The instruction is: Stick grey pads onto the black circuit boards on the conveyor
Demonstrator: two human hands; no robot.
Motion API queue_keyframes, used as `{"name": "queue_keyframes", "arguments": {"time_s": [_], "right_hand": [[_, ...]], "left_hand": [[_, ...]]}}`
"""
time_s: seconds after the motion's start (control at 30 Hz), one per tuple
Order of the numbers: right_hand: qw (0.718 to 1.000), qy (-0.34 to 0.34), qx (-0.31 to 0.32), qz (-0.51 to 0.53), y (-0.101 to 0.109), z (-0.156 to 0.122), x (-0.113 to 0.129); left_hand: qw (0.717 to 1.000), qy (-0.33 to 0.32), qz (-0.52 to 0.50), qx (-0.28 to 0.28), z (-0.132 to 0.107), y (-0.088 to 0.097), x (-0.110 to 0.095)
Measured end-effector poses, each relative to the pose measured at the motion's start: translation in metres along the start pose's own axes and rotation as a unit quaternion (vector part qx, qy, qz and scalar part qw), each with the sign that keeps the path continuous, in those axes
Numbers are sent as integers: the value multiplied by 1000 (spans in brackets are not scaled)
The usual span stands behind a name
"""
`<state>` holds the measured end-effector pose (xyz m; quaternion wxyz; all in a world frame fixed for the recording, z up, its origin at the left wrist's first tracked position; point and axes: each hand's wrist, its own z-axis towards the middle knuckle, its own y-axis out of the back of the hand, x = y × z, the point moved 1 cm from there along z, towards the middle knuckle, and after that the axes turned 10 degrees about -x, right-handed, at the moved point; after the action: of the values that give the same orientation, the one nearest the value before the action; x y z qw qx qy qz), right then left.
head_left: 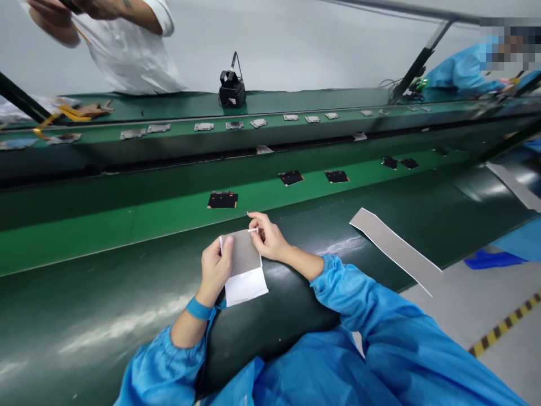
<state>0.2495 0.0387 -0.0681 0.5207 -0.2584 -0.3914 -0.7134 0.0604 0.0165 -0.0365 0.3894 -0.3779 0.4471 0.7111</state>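
Over the green desk (105,304), your left fingers (229,248) pinch a sheet (245,254) that looks partly used, some grey still left beside them; your right fingers (259,217) seemingly hold a white sliver (252,230).

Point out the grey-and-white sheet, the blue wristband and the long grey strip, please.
Grey-and-white sheet (245,252), head view: its grey part.
Blue wristband (199,309), head view: its visible middle.
Long grey strip (395,251), head view: its face, midway.

No word, number or brand can be read. The small pale label (232,102) on the black device (230,89) is too tiny to make out. The one plain sign is a black-and-yellow striped tape (506,325) on the floor (459,304) at the lower right.
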Motion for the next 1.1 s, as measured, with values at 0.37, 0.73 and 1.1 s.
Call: {"name": "queue_keyframes", "arguments": {"time_s": [0.37, 0.73, 1.1], "right_hand": [[999, 27, -23, 1, 5, -1, 3], [999, 30, -21, 31, 10, -3, 6], [997, 47, -34, 42, 9, -8, 15]], "left_hand": [[999, 6, -37, 18, -3, -4, -6], [999, 17, -41, 12, -3, -5, -9], [993, 62, -90, 43, -2, 0, -10]]}}
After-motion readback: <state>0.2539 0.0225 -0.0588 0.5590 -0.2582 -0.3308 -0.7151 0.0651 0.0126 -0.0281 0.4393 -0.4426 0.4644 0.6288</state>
